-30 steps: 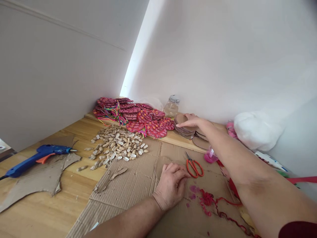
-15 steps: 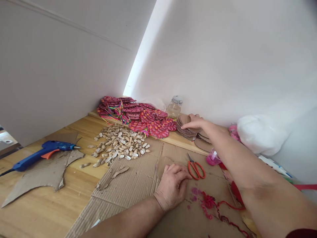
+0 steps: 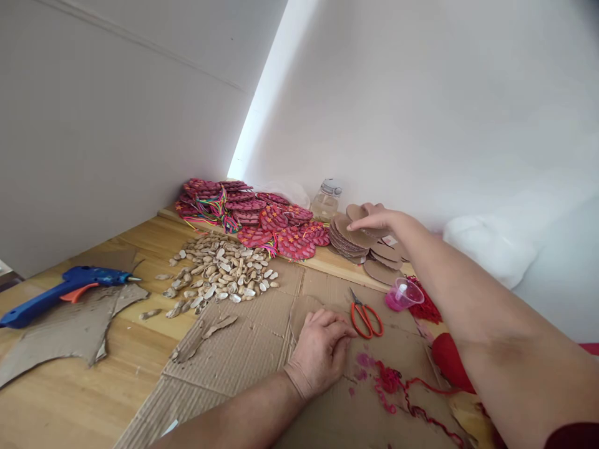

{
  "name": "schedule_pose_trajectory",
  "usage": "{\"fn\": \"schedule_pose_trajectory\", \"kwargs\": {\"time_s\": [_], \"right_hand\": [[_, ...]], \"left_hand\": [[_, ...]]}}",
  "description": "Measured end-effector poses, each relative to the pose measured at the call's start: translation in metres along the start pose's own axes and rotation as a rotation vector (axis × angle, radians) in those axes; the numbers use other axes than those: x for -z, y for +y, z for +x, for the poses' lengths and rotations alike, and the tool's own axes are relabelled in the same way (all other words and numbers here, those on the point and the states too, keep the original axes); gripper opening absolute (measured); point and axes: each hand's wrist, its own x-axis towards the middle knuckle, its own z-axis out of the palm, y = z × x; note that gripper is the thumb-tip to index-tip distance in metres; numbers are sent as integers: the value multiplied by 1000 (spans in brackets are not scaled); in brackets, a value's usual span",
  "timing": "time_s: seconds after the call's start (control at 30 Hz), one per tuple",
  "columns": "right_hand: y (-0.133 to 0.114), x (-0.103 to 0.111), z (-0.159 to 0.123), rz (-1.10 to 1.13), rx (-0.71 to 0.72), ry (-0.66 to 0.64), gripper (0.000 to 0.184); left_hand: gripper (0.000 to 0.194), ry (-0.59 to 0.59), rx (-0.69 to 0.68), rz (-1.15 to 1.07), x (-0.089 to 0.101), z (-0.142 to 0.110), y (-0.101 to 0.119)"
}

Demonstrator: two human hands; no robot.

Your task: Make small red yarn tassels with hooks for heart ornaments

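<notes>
My right hand [image 3: 381, 219] reaches to the back of the table over a stack of brown cardboard cutouts [image 3: 345, 244]. Its fingers pinch the top cardboard cutout [image 3: 359, 236] and tilt it up off the stack. My left hand [image 3: 322, 350] lies flat, fingers stretched out, on a rounded cardboard piece [image 3: 302, 310] that rests on the big corrugated sheet [image 3: 243, 355]. Red-handled scissors [image 3: 365, 318] lie just right of its fingertips.
A pile of pale nut shells [image 3: 219, 274] and a heap of red decorated pieces with coloured cords [image 3: 262, 218] lie at the left back. A blue glue gun [image 3: 60, 292] sits far left. A glass jar [image 3: 326, 199], pink cup [image 3: 403, 293], red yarn [image 3: 393, 379] and white bag [image 3: 491, 249] surround the hands.
My right hand has lifted slightly and raised the top cutout off the stack, uncovering the pieces beneath. My left hand has stayed in place on its cardboard piece.
</notes>
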Motion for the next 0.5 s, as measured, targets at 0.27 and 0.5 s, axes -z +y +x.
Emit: {"fn": "schedule_pose_trajectory", "kwargs": {"time_s": [0.27, 0.5], "right_hand": [[-16, -31, 2, -25, 34, -82, 125], [-15, -30, -1, -22, 59, -102, 128]], "left_hand": [[25, 6, -2, -33, 0, 1, -1], [22, 14, -4, -35, -2, 0, -3]]}}
